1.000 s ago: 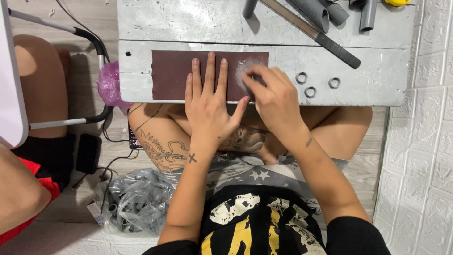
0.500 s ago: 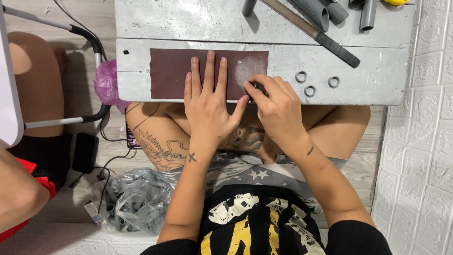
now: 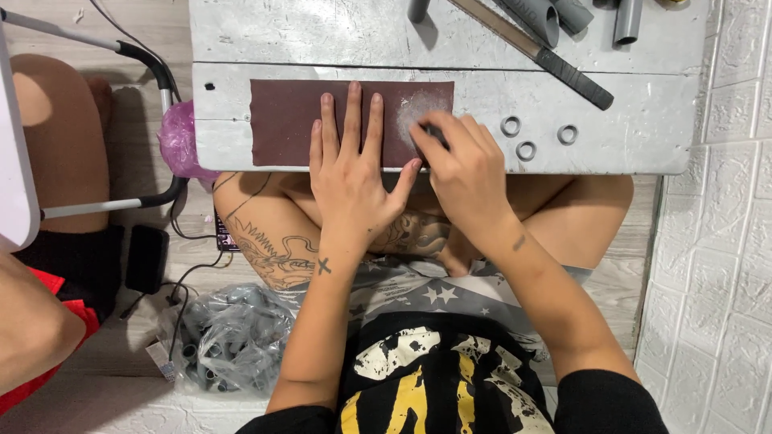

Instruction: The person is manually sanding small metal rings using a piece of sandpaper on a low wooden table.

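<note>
The right hand (image 3: pixel 466 173) curls over whatever it presses on the sandpaper sheet (image 3: pixel 289 120), so the piece in its grip cannot be made out. The left hand (image 3: pixel 350 173) covers the sheet's middle and near edge. At the far edge of the table (image 3: pixel 643 137), the grey pipe pieces (image 3: pixel 555 14) and the long flat tool (image 3: pixel 563 68) are cut off by the frame (their far ends unseen). The contents of the clear plastic bag (image 3: pixel 229 337) on the floor are too blurred to tell apart.
</note>
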